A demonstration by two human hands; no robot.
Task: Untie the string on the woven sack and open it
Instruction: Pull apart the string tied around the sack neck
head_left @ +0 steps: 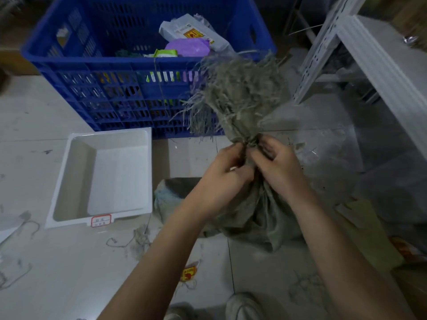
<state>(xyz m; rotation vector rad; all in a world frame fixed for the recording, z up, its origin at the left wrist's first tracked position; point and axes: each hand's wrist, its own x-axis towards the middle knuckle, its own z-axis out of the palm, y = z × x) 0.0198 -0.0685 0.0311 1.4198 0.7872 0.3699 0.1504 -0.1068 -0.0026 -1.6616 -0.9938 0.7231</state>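
Note:
A grey-green woven sack [256, 215] stands on the tiled floor in front of me. Its neck is gathered tight by a string [246, 146], and frayed fibres of the sack's top [238, 93] fan out above the tie. My left hand [223, 172] grips the neck from the left, fingertips pinching at the string. My right hand [276, 166] meets it from the right, fingers curled on the same knot. The knot itself is mostly hidden by my fingers.
A large blue slatted crate [69, 58] with packets inside stands behind the sack. A white plastic tray [69, 181] lies left on the floor. A white metal shelf frame [360, 42] is at right. String scraps [136, 239] and a small packet [189, 272] litter the tiles.

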